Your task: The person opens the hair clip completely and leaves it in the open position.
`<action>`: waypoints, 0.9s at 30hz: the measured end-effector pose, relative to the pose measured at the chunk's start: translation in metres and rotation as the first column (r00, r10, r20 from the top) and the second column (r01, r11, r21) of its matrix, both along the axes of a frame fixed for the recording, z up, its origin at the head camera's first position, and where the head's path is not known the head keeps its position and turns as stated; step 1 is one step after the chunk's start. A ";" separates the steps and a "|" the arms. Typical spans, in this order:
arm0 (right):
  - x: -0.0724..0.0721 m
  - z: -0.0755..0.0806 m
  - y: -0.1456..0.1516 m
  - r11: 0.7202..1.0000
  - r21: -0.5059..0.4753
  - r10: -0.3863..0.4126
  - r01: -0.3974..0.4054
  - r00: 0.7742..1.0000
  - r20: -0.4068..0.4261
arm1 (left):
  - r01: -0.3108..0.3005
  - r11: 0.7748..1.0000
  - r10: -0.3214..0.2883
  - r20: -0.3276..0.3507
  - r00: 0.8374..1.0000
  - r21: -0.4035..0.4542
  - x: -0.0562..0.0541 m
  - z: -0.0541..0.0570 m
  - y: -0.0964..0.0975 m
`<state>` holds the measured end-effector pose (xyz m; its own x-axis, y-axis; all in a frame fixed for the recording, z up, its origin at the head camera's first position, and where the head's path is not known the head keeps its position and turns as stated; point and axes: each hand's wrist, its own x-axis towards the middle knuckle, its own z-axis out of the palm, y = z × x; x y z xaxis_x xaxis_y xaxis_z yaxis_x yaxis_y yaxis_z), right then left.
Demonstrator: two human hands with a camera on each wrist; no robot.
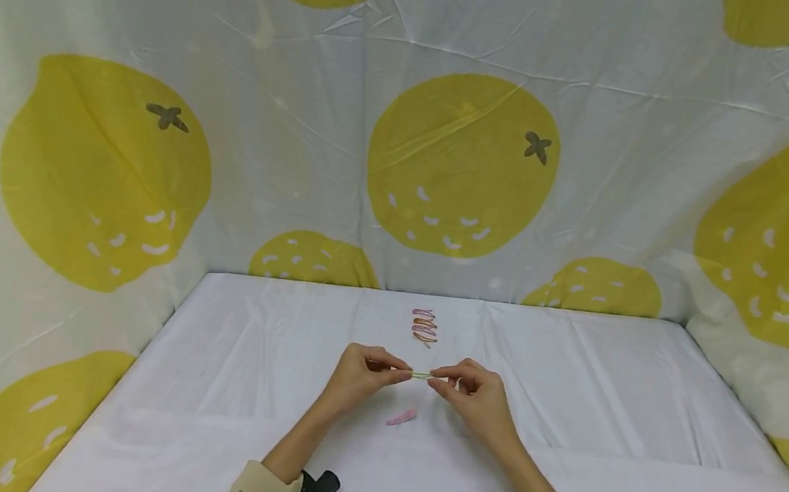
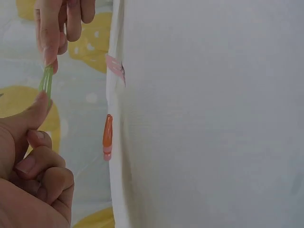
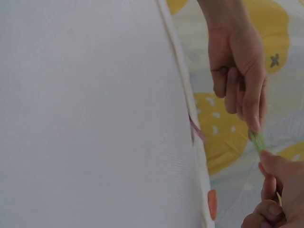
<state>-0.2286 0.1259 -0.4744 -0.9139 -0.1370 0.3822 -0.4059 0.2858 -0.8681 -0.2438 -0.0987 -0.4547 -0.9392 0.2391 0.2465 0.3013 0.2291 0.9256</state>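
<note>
Between both hands, held just over the table, is a light green snap hair clip (image 1: 421,376). My left hand (image 1: 362,379) pinches one end between thumb and forefinger. The other end is pinched the same way by my right hand (image 1: 473,397). In the left wrist view the clip (image 2: 46,80) spans the gap between the two sets of fingertips, its ends covered by them. A pink hair clip (image 1: 402,417) lies on the table, nearer to me than the hands.
Beyond the hands, several pink and orange hair clips (image 1: 424,327) lie in a short column on the white-covered table (image 1: 259,345). A white curtain with yellow fruit prints (image 1: 462,163) closes off the back and sides. Black wrist devices (image 1: 321,489) sit by both sleeves.
</note>
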 end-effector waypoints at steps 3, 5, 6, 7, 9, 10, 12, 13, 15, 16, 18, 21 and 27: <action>-0.002 0.001 -0.001 0.998 0.033 -0.055 0.055 0.998 0.018 | -0.049 0.999 0.049 0.005 0.999 -0.011 -0.005 -0.002 0.006; -0.004 0.002 -0.003 0.995 0.051 -0.087 0.086 0.996 0.025 | -0.091 0.996 0.091 0.004 0.996 -0.023 -0.008 -0.002 0.009; -0.006 0.003 -0.004 0.993 0.059 -0.101 0.099 0.994 0.028 | -0.113 0.993 0.113 0.005 0.994 -0.029 -0.010 -0.001 0.010; -0.008 0.004 -0.006 0.992 0.067 -0.112 0.110 0.993 0.032 | -0.133 0.990 0.133 0.004 0.991 -0.039 -0.011 0.000 0.011; -0.013 0.004 -0.008 0.988 0.077 -0.135 0.131 0.990 0.050 | -0.161 0.985 0.161 -0.003 0.987 -0.057 -0.016 0.001 0.013; -0.016 0.005 -0.009 0.987 0.084 -0.144 0.139 0.988 0.062 | -0.168 0.983 0.168 -0.002 0.986 -0.068 -0.018 0.001 0.014; -0.021 0.003 -0.010 0.983 0.097 -0.165 0.156 0.982 0.089 | -0.176 0.980 0.176 -0.009 0.984 -0.088 -0.024 0.000 0.015; -0.024 0.002 -0.010 0.981 0.104 -0.175 0.164 0.979 0.102 | -0.179 0.979 0.178 -0.016 0.984 -0.099 -0.027 -0.001 0.015; -0.030 0.000 -0.011 0.977 0.116 -0.193 0.179 0.974 0.120 | -0.185 0.975 0.184 -0.025 0.983 -0.123 -0.033 -0.002 0.016; -0.034 -0.001 -0.010 0.975 0.123 -0.202 0.187 0.971 0.126 | -0.187 0.973 0.185 -0.023 0.982 -0.134 -0.036 -0.003 0.017; -0.040 -0.002 -0.011 0.971 0.132 -0.217 0.200 0.968 0.129 | -0.194 0.968 0.194 -0.018 0.981 -0.162 -0.043 -0.005 0.018; -0.049 -0.003 -0.011 0.968 0.143 -0.227 0.208 0.964 0.136 | -0.191 0.960 0.195 -0.003 0.981 -0.205 -0.053 -0.006 0.021; -0.062 -0.007 -0.013 0.959 0.183 -0.248 0.217 0.954 0.168 | -0.191 0.923 0.208 0.015 0.978 -0.334 -0.068 -0.006 0.023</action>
<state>-0.2908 0.1130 -0.4817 -0.9806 0.0426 0.1915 -0.1459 0.4945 -0.8568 -0.3119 -0.0755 -0.4610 -0.9849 0.1047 0.1380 0.1732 0.5740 0.8003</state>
